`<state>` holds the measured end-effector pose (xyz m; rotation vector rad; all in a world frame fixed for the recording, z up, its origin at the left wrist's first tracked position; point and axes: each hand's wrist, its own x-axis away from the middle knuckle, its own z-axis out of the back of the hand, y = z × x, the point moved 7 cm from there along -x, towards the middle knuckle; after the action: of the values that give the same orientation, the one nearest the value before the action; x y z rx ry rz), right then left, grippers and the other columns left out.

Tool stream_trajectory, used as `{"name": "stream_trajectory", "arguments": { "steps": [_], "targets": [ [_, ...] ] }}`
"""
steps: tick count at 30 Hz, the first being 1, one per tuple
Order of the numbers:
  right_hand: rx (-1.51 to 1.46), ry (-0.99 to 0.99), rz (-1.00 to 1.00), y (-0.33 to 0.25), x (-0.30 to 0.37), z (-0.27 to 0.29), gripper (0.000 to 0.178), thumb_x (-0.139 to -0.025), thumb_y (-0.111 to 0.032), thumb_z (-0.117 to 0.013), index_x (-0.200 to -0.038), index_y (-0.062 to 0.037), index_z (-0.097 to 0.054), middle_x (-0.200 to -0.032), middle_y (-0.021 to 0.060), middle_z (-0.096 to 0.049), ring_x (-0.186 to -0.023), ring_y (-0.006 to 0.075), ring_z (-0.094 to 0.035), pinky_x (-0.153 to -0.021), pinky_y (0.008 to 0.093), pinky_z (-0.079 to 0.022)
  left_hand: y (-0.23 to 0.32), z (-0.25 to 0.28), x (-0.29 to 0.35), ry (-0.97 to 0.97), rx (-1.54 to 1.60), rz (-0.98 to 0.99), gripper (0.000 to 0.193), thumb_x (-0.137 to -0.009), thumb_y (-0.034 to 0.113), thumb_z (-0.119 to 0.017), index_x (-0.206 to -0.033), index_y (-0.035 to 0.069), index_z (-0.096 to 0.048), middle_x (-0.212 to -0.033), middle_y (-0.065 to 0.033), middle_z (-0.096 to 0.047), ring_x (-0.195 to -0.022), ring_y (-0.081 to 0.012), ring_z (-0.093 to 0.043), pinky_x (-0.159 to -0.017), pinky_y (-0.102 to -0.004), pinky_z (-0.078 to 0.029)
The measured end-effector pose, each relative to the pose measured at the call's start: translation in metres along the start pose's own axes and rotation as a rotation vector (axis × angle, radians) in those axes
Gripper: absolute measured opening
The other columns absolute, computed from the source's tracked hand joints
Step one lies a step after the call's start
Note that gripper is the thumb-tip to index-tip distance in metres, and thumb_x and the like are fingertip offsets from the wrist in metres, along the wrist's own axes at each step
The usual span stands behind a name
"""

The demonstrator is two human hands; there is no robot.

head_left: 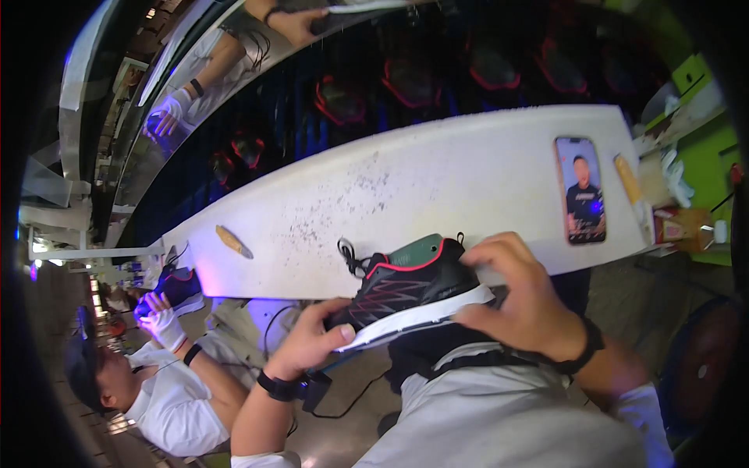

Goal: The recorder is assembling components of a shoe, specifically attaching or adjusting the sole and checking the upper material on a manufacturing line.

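Observation:
A black sneaker with red trim, a green insole and a thick white sole lies on its side at the near edge of the white table. My left hand grips its toe end, thumb on the white sole. Around the heel curls my right hand, its thumb against the sole and its index finger bent near the collar. Black laces stick out on the far left of the shoe. Hidden behind the shoe are most of my left fingers.
On the white table lie a phone showing a person, a yellow-handled tool and a small tan-handled tool. Dark red-edged shoes hang or stand beyond it. At left, a co-worker handles another dark shoe.

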<state>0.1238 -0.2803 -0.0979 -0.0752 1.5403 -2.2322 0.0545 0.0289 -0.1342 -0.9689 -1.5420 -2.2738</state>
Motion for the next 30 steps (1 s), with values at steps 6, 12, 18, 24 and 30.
{"name": "stream_trajectory", "arguments": {
  "steps": [6,12,18,24,30],
  "targets": [
    [-0.538,0.209,-0.005,-0.021,-0.037,0.09,0.075,-0.08,-0.047,-0.08,-0.131,0.0012,-0.054,-0.112,0.0092,-0.061,-0.104,0.016,-0.061,-0.093,0.0292,-0.047,0.077,-0.067,-0.029,0.103,0.416,-0.431,0.111,-0.059,0.046,-0.096,-0.143,-0.002,-0.041,-0.129,-0.0103,-0.057,-0.12,-0.0201,-0.054,-0.104,-0.0355,-0.041],
    [-0.668,0.235,0.166,-0.039,-0.095,0.079,0.063,-0.098,-0.061,-0.054,-0.119,-0.0013,-0.059,-0.091,0.0047,-0.063,-0.096,0.0125,-0.063,-0.087,0.028,-0.049,0.231,-0.045,-0.032,0.132,-0.279,-0.929,0.103,-0.055,0.03,-0.098,-0.139,0.003,-0.046,-0.125,-0.0168,-0.063,-0.117,-0.0307,-0.063,-0.101,-0.0393,-0.048],
    [-0.93,0.032,-0.038,-0.03,-0.096,0.012,0.099,-0.09,-0.081,-0.034,-0.161,-0.0138,-0.017,-0.15,0.0156,-0.04,-0.137,0.0256,-0.043,-0.115,0.0403,-0.035,0.245,-0.012,-0.032,0.285,-0.548,-0.606,0.08,-0.055,0.028,-0.097,-0.113,-0.001,-0.05,-0.093,-0.0205,-0.069,-0.089,-0.0329,-0.072,-0.08,-0.0361,-0.056],
    [-0.532,0.094,0.067,-0.047,-0.107,0.004,0.094,-0.094,-0.073,-0.047,-0.154,-0.0025,-0.031,-0.135,0.0199,-0.054,-0.128,0.0265,-0.051,-0.108,0.0372,-0.039,0.24,-0.001,-0.037,0.193,-0.492,-0.6,0.08,-0.051,0.03,-0.099,-0.113,-0.005,-0.062,-0.09,-0.0168,-0.071,-0.083,-0.0235,-0.071,-0.077,-0.0328,-0.056],
    [-0.651,0.265,-0.099,-0.029,-0.117,-0.006,0.066,-0.098,-0.056,-0.054,-0.138,-0.0026,-0.05,-0.112,0.0111,-0.065,-0.1,0.0181,-0.063,-0.089,0.0315,-0.05,0.21,0.02,-0.048,0.204,-0.391,-0.687,0.073,-0.052,0.026,-0.098,-0.109,-0.004,-0.063,-0.089,-0.0118,-0.07,-0.081,-0.0175,-0.069,-0.078,-0.0302,-0.055]
  ]
}}
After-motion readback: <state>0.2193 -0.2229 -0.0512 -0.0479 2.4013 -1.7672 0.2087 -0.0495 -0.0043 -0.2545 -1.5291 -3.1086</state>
